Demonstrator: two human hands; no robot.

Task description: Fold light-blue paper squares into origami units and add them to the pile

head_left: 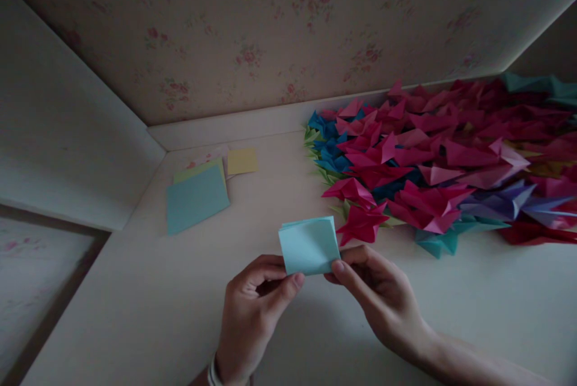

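Observation:
A light blue folded square of paper (310,246) is held up above the white table in the middle of the head view. Its layers show as slightly offset edges along the top. My left hand (256,308) pinches the lower left corner, thumb on the front face. At the lower right corner, my right hand (378,296) grips the paper between thumb and fingers. The fingers behind the paper are partly hidden. Just beyond it on the right lies a large pile of folded paper figures (428,151), mostly pink, with some blue, green, purple and teal ones.
Flat paper sheets lie at the back left: a teal sheet (198,198) over a green one, beside a small yellow square (242,161). A floral-papered wall (252,37) rises behind the table (148,290). A white panel (67,103) stands on the left.

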